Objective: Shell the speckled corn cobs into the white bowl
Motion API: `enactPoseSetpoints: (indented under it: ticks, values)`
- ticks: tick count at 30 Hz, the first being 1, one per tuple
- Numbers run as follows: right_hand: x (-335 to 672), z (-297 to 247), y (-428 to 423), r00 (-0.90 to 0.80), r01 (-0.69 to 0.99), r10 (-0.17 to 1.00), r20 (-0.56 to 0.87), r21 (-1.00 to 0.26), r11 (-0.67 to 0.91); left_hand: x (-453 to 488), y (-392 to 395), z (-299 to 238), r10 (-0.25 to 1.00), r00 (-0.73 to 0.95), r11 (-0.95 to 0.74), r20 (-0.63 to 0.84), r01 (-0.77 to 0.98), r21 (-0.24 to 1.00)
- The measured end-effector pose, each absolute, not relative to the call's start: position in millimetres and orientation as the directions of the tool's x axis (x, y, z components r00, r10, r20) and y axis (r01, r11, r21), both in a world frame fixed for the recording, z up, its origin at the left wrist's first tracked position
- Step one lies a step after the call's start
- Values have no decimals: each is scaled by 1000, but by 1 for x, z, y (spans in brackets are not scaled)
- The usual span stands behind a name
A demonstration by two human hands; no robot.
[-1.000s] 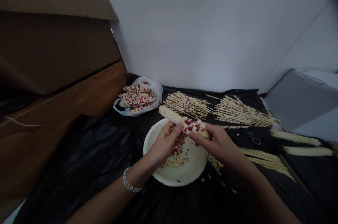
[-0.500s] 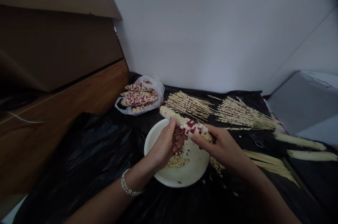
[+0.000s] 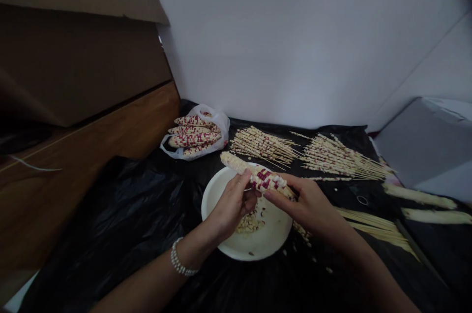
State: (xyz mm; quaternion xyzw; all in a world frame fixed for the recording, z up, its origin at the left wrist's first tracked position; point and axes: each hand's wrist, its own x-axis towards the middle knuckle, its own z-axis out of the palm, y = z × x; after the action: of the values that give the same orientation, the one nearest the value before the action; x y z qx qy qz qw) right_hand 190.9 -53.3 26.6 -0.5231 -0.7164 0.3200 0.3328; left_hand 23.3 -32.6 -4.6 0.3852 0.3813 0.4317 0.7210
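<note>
Both hands hold one corn cob (image 3: 254, 174) with red and white kernels over a white bowl (image 3: 217, 195). My left hand (image 3: 230, 204) is closed around the cob's middle, thumb pressing on the kernels. My right hand (image 3: 309, 204) grips the cob's near end. The far end of the cob is partly stripped and points up and left. Loose kernels (image 3: 249, 222) lie in the bowl under my hands. A bead bracelet (image 3: 179, 261) is on my left wrist.
A white plastic bag of red-and-white cobs (image 3: 193, 137) lies behind the bowl. Two heaps of kernel-threaded skewers (image 3: 263, 144) (image 3: 339, 158) lie on the black plastic sheet (image 3: 121, 214). Bare skewers (image 3: 372, 227) and stripped cobs (image 3: 418, 196) lie right. A wooden bench (image 3: 88, 140) stands left, a grey box (image 3: 424, 145) right.
My left thumb has shifted along the cob and the cob has turned slightly in my hands. Both hands stay over the bowl.
</note>
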Motion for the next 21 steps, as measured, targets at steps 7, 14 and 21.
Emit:
enactPoseSetpoints:
  ticks: [7, 14, 21]
  values:
    - [194, 25, -52, -247, 554, 950, 189, -777, 298, 18, -30, -1, 852, 459, 444, -252, -378, 812]
    - [188, 24, -55, -258, 569, 937, 235, -747, 344, 23, -34, 0, 880, 391, 396, -270, -288, 872]
    - [190, 24, -53, -275, 560, 939, 207, -759, 332, 23, -33, -7, 909, 354, 331, -222, -287, 899]
